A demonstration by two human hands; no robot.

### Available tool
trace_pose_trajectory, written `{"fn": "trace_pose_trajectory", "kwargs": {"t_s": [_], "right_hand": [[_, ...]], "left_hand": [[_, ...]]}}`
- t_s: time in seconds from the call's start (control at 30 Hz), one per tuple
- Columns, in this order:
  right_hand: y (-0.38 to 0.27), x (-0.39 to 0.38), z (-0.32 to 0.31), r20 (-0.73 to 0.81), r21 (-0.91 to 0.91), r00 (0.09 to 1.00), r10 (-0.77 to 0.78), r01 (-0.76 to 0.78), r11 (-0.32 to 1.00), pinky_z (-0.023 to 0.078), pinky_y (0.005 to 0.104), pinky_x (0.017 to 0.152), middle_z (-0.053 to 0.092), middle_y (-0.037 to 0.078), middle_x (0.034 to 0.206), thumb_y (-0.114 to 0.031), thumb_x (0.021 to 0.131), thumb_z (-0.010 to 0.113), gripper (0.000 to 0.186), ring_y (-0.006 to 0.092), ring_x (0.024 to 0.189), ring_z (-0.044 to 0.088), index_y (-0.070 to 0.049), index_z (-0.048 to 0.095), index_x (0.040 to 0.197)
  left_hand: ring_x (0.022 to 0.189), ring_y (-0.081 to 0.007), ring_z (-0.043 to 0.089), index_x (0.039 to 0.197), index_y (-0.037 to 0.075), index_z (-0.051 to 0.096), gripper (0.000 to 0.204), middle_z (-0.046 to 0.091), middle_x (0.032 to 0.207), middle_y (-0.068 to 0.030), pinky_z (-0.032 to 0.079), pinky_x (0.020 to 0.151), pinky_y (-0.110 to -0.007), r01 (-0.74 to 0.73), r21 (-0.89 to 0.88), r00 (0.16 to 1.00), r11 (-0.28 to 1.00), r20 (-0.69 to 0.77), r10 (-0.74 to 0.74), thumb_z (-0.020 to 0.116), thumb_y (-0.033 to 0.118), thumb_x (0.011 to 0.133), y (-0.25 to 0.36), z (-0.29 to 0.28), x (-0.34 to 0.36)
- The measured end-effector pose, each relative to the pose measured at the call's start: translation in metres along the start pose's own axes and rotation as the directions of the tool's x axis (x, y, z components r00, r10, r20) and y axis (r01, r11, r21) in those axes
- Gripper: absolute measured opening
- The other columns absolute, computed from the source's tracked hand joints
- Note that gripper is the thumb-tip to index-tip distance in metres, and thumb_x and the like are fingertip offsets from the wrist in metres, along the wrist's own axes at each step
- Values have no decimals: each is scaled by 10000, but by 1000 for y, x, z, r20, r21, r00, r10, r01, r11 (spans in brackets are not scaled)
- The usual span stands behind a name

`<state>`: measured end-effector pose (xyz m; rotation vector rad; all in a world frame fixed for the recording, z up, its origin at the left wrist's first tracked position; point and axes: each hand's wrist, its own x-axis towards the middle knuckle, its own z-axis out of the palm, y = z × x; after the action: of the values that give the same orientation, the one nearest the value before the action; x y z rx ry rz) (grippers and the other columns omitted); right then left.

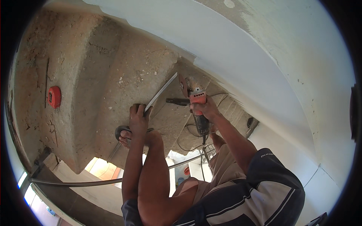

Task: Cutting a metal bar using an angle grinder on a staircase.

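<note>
My right hand [206,108] is closed around the red and black body of an angle grinder [198,98]. Its reddish-brown disc [183,85] is at the far end, close to the tip of a narrow light-coloured strip [163,90]. Whether disc and strip touch, I cannot tell. The grinder's black side handle [177,101] points left, with no hand on it. My left hand [138,118] grips the strip near my foot, fingers wrapped round it. The strip slants up and right from that hand along the edge of a concrete step [130,81].
A red tape measure [54,97] lies on a step at the left. Behind the grinder a dark cord [188,147] loops over the concrete. My sandalled foot [126,136] is beside the left hand. A pale wall [241,49] runs along the right, and a metal rail [79,184] crosses below.
</note>
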<state>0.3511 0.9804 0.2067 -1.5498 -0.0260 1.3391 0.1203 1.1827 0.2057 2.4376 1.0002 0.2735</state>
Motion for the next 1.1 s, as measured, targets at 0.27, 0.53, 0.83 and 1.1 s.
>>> {"fn": "trace_pose_trajectory", "kwargs": {"t_s": [0.27,0.53,0.83,1.1], "right_hand": [[4,0,7,-1,58,1000,5,-5,998,546,314,668,691,62,865,-106,778,803,340,156,740,676,-13,645,1065],[4,-1,7,-29,23,999,17,-16,1000,551,311,666,691,64,862,-92,775,802,339,149,732,676,-14,642,1064],[0,-3,8,-22,47,1000,19,-18,999,552,317,665,691,69,882,-95,780,805,348,156,734,676,-12,641,1076],[1,-1,8,-9,71,1000,-6,6,997,556,320,654,685,66,893,-90,788,806,390,168,743,684,-3,616,1117]], "left_hand": [[927,-325,586,1070,111,586,263,593,1029,-110,485,796,-454,-126,348,992,929,17,129,674,306,917,2,9,0],[1032,-319,588,1395,227,550,478,589,1184,-139,468,868,-451,-124,456,992,881,49,114,640,319,935,2,11,-1],[1056,-314,591,1376,230,558,449,586,1228,-135,468,881,-454,-109,460,994,881,56,94,631,329,944,1,13,-2],[1069,-334,588,1354,214,557,441,573,1229,-131,469,892,-464,-110,443,994,890,59,93,636,336,938,-1,13,-3]]}}
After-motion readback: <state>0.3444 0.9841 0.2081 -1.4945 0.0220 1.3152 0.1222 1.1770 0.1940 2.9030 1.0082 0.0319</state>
